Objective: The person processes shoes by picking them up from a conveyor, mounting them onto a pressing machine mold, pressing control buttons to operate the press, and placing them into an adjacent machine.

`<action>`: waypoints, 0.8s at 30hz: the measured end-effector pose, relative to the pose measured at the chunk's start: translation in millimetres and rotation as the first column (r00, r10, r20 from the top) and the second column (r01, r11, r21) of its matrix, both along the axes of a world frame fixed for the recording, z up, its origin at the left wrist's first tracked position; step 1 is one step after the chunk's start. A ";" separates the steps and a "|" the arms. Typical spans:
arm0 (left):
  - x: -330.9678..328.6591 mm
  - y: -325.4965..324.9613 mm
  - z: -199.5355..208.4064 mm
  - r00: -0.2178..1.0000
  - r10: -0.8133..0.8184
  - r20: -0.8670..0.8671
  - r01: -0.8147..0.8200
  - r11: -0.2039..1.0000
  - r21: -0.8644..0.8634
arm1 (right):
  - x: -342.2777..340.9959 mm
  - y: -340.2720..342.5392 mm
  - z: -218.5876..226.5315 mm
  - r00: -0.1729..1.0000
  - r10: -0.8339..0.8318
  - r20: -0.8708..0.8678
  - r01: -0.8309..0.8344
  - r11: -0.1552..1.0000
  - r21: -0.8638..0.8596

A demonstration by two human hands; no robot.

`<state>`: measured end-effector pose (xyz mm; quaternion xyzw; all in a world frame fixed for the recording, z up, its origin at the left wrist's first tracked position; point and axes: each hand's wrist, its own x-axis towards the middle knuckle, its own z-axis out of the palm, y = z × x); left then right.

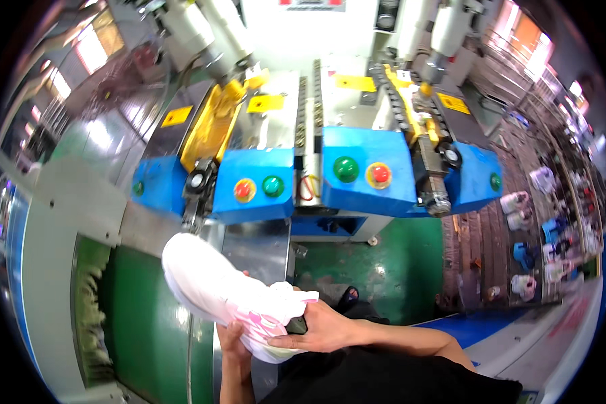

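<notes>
A white sneaker with pink markings on its side is held in front of me. Its toe points up and to the left, toward the machine. My right hand grips it at the ankle opening, thumb along the side. Something dark green fills the opening beside that hand; I cannot make out what it is. From below, my left hand clasps the sneaker's near side, with some fingers hidden behind it.
Ahead stands a machine with blue housings, a green button and a red button. A metal table lies under the sneaker. On the right, a rack holds several shoes. A grey machine frame stands left.
</notes>
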<state>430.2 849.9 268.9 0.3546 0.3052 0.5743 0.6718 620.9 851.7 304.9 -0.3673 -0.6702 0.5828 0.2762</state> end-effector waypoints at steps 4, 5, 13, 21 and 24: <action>10.7 13.7 23.0 0.998 -0.038 0.055 0.037 0.999 0.031 | 7.1 14.8 9.7 0.973 -0.070 -0.220 0.120 0.967 0.225; 15.8 16.7 27.2 0.997 -0.022 0.070 0.023 1.000 -0.015 | 17.1 16.6 9.1 0.984 -0.023 -0.179 0.052 0.986 0.156; 37.7 18.7 18.5 0.920 0.026 -0.391 0.102 0.948 0.302 | 62.1 -6.5 13.2 0.682 -0.539 -0.495 0.206 0.790 -0.577; 42.3 45.3 10.6 0.763 -0.230 -0.604 0.297 0.955 0.012 | 100.2 -4.5 0.5 0.242 -0.356 -0.903 -0.084 0.919 -0.385; 40.2 42.6 -3.2 0.536 -0.263 -0.802 0.371 0.927 -0.056 | 104.6 -4.7 -7.3 0.146 -0.285 -0.947 -0.111 0.947 -0.301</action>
